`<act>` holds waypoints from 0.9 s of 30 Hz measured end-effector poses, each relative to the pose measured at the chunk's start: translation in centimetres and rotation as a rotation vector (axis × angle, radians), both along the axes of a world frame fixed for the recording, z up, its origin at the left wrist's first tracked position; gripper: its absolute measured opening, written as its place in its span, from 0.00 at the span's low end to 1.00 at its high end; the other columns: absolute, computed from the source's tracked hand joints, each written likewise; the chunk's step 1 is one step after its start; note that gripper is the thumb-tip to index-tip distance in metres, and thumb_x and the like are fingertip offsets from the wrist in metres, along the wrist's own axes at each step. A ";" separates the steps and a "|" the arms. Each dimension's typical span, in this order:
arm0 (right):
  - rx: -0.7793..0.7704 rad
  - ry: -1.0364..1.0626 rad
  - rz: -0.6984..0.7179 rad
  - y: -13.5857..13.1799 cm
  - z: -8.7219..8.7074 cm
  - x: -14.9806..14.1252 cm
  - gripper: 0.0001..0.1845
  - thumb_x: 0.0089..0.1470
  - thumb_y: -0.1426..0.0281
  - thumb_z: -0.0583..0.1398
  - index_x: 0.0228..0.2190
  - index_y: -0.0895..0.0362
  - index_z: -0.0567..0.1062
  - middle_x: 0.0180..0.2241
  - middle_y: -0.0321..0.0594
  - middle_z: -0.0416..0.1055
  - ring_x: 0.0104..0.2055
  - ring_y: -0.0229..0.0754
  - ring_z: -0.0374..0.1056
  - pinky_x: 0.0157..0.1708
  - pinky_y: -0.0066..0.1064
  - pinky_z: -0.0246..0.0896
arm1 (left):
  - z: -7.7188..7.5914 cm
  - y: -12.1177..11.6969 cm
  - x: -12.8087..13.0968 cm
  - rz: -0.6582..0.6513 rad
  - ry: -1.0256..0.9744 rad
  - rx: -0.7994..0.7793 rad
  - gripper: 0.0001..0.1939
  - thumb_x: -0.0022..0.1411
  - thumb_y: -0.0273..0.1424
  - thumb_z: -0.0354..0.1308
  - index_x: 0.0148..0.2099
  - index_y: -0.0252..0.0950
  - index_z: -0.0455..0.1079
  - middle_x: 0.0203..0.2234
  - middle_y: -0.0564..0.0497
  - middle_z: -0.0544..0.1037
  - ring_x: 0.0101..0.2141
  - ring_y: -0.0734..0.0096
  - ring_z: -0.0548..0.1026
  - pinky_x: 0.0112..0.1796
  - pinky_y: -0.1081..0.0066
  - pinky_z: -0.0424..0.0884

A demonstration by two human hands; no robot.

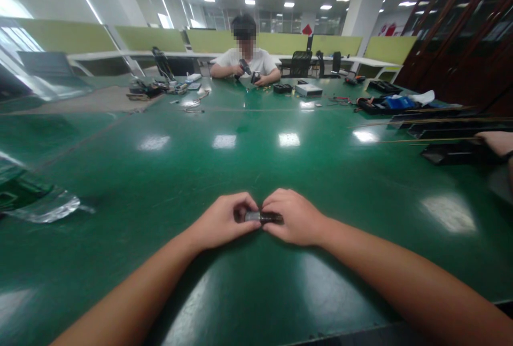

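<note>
Just above the green tabletop (248,169), both hands grip one small cylinder (253,216). Its left part is silver-grey and its right part is dark and shiny; I cannot make out its exact kind. My left hand (226,218) pinches the silver end between thumb and fingers. Around the dark end, my right hand (294,217) is closed with thumb and fingertips. The two hands nearly meet over the middle of the cylinder, which lies roughly level from left to right. My palms and curled fingers hide parts of both ends.
A clear plastic bottle with a green label (40,199) is at the left edge. Across the table a person (260,62) holds a dark tool. At right, another person's hand (497,143) rests by black channel pieces (449,152). Tools and a blue item (399,102) lie behind.
</note>
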State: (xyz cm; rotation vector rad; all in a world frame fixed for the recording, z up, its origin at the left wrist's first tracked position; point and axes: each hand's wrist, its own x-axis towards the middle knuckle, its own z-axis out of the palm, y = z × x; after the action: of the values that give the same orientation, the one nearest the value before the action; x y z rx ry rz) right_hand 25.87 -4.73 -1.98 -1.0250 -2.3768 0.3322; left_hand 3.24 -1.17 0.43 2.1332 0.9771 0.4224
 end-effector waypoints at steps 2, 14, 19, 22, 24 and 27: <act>-0.004 0.019 -0.010 0.0 0.1 0.2 0.08 0.55 0.68 0.65 0.37 0.58 0.80 0.41 0.42 0.78 0.45 0.45 0.70 0.46 0.36 0.63 | 0.0 -0.1 0.0 -0.005 -0.003 0.003 0.12 0.56 0.36 0.66 0.39 0.34 0.72 0.26 0.54 0.75 0.28 0.70 0.73 0.30 0.73 0.67; -0.011 0.051 0.006 0.2 -0.4 0.0 0.06 0.56 0.70 0.64 0.37 0.56 0.80 0.41 0.41 0.79 0.45 0.45 0.71 0.47 0.37 0.63 | -0.7 0.0 0.2 0.000 0.013 0.068 0.13 0.52 0.32 0.68 0.39 0.35 0.73 0.27 0.54 0.74 0.28 0.70 0.72 0.30 0.73 0.66; -0.008 0.054 0.008 0.3 -0.5 0.2 0.05 0.56 0.71 0.64 0.36 0.57 0.80 0.41 0.41 0.79 0.45 0.44 0.71 0.47 0.36 0.63 | -0.8 0.0 0.1 -0.002 -0.017 0.072 0.11 0.53 0.32 0.68 0.38 0.34 0.72 0.28 0.54 0.75 0.29 0.70 0.73 0.30 0.73 0.66; -0.012 0.056 0.007 0.2 -0.5 0.3 0.05 0.56 0.71 0.64 0.36 0.57 0.80 0.41 0.42 0.79 0.45 0.44 0.71 0.47 0.36 0.63 | -0.8 0.0 0.1 -0.003 -0.011 0.075 0.12 0.53 0.33 0.68 0.38 0.34 0.72 0.28 0.54 0.74 0.28 0.70 0.72 0.30 0.73 0.66; -0.016 0.051 0.008 0.2 -0.5 0.4 0.05 0.56 0.71 0.64 0.36 0.57 0.80 0.41 0.42 0.79 0.45 0.44 0.71 0.47 0.36 0.63 | -0.8 0.0 0.1 -0.001 -0.006 0.069 0.12 0.53 0.33 0.68 0.38 0.34 0.71 0.28 0.54 0.74 0.28 0.70 0.72 0.30 0.74 0.66; -0.018 0.046 0.005 0.2 -0.4 0.5 0.05 0.56 0.71 0.64 0.36 0.56 0.80 0.41 0.42 0.79 0.45 0.45 0.71 0.47 0.36 0.63 | -0.7 0.0 0.1 -0.004 -0.004 0.064 0.11 0.54 0.33 0.68 0.38 0.35 0.71 0.28 0.54 0.74 0.28 0.70 0.72 0.30 0.74 0.66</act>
State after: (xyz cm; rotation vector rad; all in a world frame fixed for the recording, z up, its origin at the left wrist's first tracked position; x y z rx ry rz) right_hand 26.42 -4.57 -2.34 -1.0085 -2.3399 0.3753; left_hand 3.38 -1.17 -0.25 2.1900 0.9683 0.4612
